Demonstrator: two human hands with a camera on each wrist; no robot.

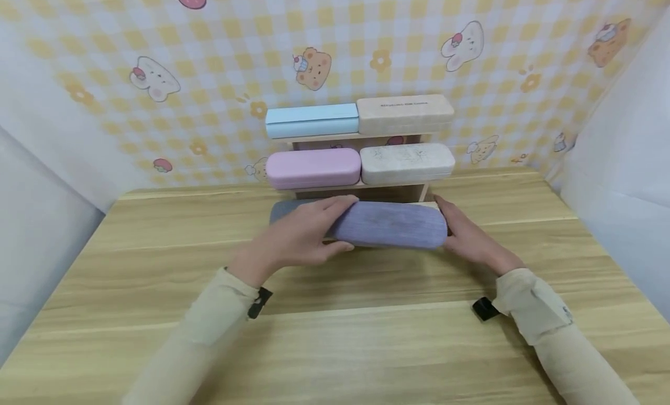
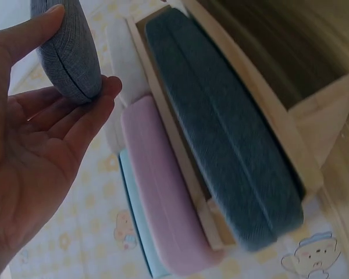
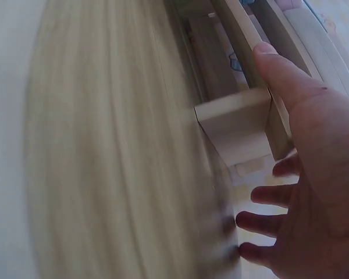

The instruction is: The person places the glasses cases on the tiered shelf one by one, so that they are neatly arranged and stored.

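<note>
In the head view my left hand (image 1: 309, 233) grips the left end of a blue-purple fabric glasses case (image 1: 392, 223), in front of the lowest tier's right half. The left wrist view shows that case (image 2: 72, 55) pinched between thumb and fingers, tilted on edge. A dark teal glasses case (image 2: 221, 122) lies on the lowest tier of the wooden rack (image 2: 296, 145), partly behind my left hand in the head view. My right hand (image 3: 326, 168) is at the rack's right end, thumb along its front rail, fingers spread fairly straight; firm contact cannot be judged.
On the middle tier lie a pink case (image 1: 314, 167) and a whitish patterned case (image 1: 407, 162). A light blue case (image 1: 312, 120) and a beige case (image 1: 405, 114) occupy the top tier. The rack stands on a wood-grain table (image 1: 356, 347) before a yellow checked cloth (image 1: 220, 56).
</note>
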